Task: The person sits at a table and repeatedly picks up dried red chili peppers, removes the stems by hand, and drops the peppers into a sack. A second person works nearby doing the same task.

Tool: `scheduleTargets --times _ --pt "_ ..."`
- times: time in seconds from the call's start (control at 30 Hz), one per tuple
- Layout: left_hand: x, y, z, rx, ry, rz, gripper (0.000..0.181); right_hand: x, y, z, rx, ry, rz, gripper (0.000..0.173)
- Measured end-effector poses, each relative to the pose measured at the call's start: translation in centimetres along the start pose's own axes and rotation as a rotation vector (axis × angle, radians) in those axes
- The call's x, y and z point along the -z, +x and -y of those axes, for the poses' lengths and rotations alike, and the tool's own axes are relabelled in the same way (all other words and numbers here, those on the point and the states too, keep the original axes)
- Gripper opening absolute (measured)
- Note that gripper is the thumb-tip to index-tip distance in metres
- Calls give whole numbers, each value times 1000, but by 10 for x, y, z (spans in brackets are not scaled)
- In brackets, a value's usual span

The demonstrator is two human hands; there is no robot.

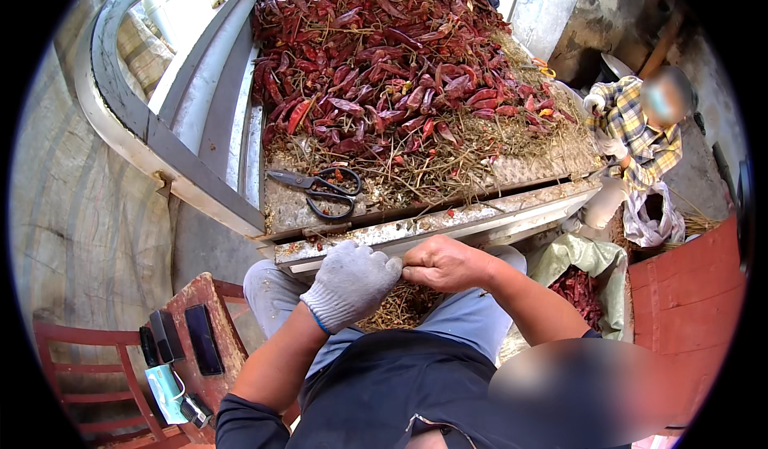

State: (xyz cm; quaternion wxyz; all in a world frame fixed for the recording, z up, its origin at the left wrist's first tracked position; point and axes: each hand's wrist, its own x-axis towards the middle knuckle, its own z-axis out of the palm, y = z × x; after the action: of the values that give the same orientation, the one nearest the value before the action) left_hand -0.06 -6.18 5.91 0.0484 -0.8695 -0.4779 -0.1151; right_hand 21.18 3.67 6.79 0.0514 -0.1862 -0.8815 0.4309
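My left hand [354,281], in a pale knitted glove, is closed at the near edge of the platform. My bare right hand [444,264] meets it, thumb and fingertips pinched together at the glove's fingertips. Whether anything small lies between them cannot be told. Beyond both hands, a large heap of dried red chili peppers [384,65] covers the platform, with loose stems [444,167] along its near side. Black-handled scissors [318,190] lie on the platform at the left, blades pointing left. Stems and debris [399,310] show below my hands, between my knees.
Orange-handled scissors [543,67] lie at the heap's right edge. A co-worker in a checked shirt [645,143] sits at the right, wearing gloves. A sack [564,257] of red chilies stands right of my knee. A phone [204,339] lies on a red wooden chair at the left.
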Motion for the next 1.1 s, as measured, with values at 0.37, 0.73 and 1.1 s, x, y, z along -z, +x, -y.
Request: scheduleTargets --times 0.37,0.73,1.1 --pt "-24 -25 -4 415 -830 -196 34 -45 -22 -9 -86 1155 -361 30" --pt "-30 -21 -14 457 -1233 -286 39 -47 -9 -10 -202 906 -234 29" --pt "-42 -47 -8 702 -1920 -404 25 -56 22 -3 -208 928 -117 42"
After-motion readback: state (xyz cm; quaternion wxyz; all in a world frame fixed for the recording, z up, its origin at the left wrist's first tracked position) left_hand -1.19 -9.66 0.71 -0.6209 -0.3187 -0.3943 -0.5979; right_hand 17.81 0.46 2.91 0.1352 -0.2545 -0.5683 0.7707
